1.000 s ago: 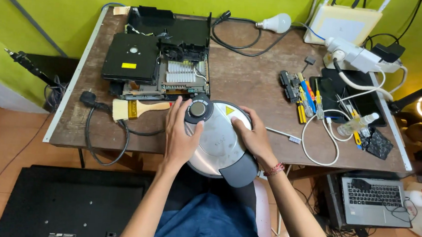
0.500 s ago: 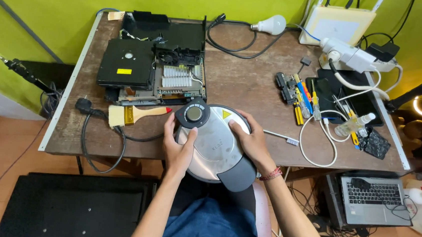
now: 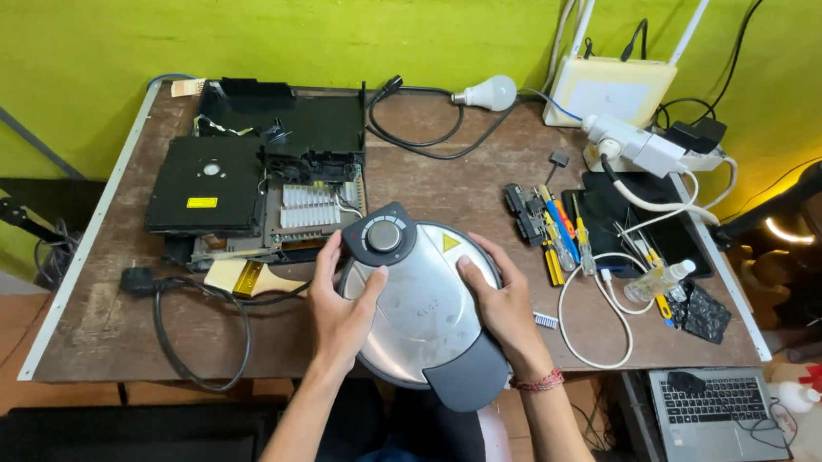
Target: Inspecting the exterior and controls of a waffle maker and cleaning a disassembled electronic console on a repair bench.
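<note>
I've got both hands on the round silver appliance [image 3: 424, 310], a waffle-maker-style unit with a black dial [image 3: 383, 236] at the far end and a dark grey handle [image 3: 466, 370] pointing back at me. It sits at the near edge of the wooden table [image 3: 226, 344], partly overhanging toward my lap. My left hand [image 3: 341, 309] cups its left rim, thumb up near the dial; my right hand [image 3: 503, 307] is spread open over the right side of the lid, fingers flat, not curled round anything. Both grips look like steadying holds from opposite sides, probably to keep the domed body from sliding off the edge.

Counts, quick:
- one appliance, two hands
- one opened black electronics chassis [image 3: 269, 166] far left with a bare heatsink showing, parked out of the way
- one flat paintbrush [image 3: 251, 277] just beside my left hand
- one loose black power plug and cord [image 3: 148, 284] left
- one light bulb [image 3: 488, 92] at the back
- one white router [image 3: 610, 92], two antennas visible, against the wall
- one white power strip [image 3: 638, 146]
- a cluster of screwdrivers [image 3: 557, 235] right of the appliance; exact number I can't tell
- one laptop [image 3: 714, 416] down on the floor, right
</note>
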